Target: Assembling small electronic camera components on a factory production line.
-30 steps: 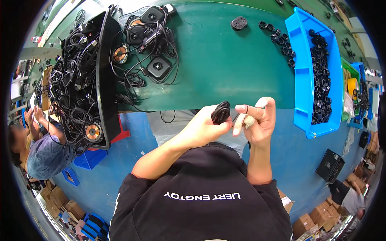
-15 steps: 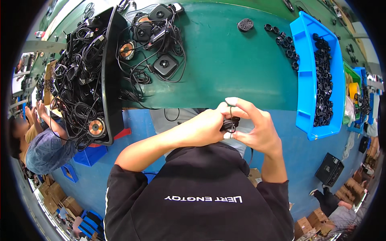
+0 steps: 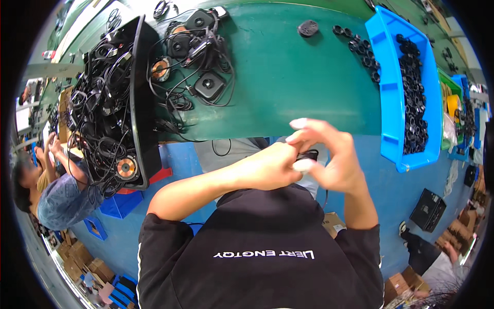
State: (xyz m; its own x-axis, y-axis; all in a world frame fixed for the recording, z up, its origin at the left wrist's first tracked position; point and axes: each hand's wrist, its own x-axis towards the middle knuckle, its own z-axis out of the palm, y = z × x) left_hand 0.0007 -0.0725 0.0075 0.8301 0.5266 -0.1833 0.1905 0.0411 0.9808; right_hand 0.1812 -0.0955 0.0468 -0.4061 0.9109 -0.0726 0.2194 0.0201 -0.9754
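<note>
Seems to be bundling coiled black cable (image 3: 310, 154), clasped in the left hand (image 3: 278, 166) beside the spread-fingered right hand (image 3: 338, 162), and next calls for steady holding.

On my remote feed, the person wears a black shirt (image 3: 257, 280) with short sleeves ending near the elbows. White block lettering (image 3: 263, 255), upside down from where I watch, crosses the fabric, and a thin white stripe (image 3: 139, 262) traces its left edge. I see light grey trousers (image 3: 206, 159) below the shirt; white caps (image 3: 304, 165) sheathe the thumb and fingertips of the right hand (image 3: 334, 157), both forearms bare.
</note>
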